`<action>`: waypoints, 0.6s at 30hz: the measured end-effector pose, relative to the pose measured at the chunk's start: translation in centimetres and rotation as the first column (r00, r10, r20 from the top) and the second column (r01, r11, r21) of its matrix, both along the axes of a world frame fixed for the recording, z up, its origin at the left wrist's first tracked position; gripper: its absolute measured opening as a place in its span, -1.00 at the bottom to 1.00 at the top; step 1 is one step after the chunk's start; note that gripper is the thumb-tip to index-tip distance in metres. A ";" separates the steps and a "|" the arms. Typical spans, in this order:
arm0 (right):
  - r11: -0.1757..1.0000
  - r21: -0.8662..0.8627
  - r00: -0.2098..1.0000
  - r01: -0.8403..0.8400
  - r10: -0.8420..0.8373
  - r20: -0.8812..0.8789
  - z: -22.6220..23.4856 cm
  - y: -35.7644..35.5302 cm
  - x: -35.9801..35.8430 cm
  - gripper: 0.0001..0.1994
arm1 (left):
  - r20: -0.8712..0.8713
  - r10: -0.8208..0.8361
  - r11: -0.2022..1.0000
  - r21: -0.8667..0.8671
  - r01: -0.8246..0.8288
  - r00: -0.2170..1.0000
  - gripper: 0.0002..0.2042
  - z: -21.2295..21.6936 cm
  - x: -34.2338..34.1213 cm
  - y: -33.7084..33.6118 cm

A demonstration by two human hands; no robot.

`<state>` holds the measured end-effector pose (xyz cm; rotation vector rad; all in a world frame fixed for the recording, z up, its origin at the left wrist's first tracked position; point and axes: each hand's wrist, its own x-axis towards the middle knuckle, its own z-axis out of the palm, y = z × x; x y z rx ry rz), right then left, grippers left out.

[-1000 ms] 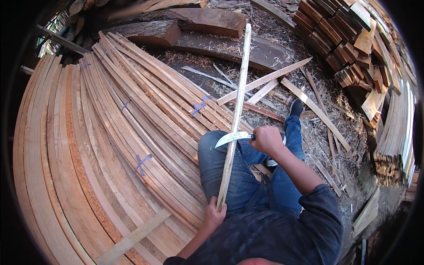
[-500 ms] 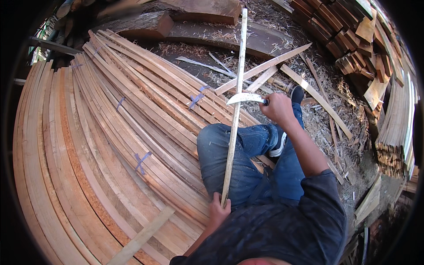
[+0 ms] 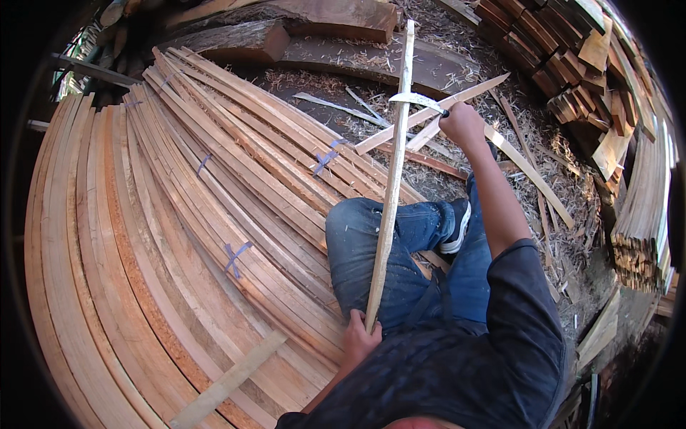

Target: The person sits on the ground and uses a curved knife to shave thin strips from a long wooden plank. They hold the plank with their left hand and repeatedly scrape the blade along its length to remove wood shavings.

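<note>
The right hand [image 3: 463, 123] is closed around the handle of a curved blade [image 3: 416, 101], laid across the far part of a long pale wooden strip [image 3: 389, 186]. The left hand [image 3: 359, 336] grips the strip's near end against the lap, probably to steady it. Left, stacked slats [image 3: 164, 243] carry blue chalk marks [image 3: 236, 256].

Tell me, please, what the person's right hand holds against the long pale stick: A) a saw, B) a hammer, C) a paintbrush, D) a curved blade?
D: the right hand grips a curved blade laid across the long pale stick, whose lower end the left hand holds.
</note>
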<state>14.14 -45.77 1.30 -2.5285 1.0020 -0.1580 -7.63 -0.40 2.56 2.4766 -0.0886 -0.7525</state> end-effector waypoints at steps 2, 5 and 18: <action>0.999 0.035 0.997 0.012 -0.015 0.080 0.3 1.4 -1.7 -0.68 | 0.021 0.014 1.000 -0.028 -0.013 1.000 -0.65 -0.2 -0.3 0.2; 0.973 -0.050 0.970 -0.226 0.229 0.080 1.3 5.9 -5.4 -0.70 | 0.003 0.046 0.997 -0.068 -0.045 0.999 -0.65 -0.3 -0.5 0.2; 0.907 0.391 0.933 0.153 -0.264 0.246 -7.0 -0.9 1.4 -0.64 | 0.024 0.031 0.988 -0.154 -0.027 0.999 -0.68 -1.2 -0.1 1.3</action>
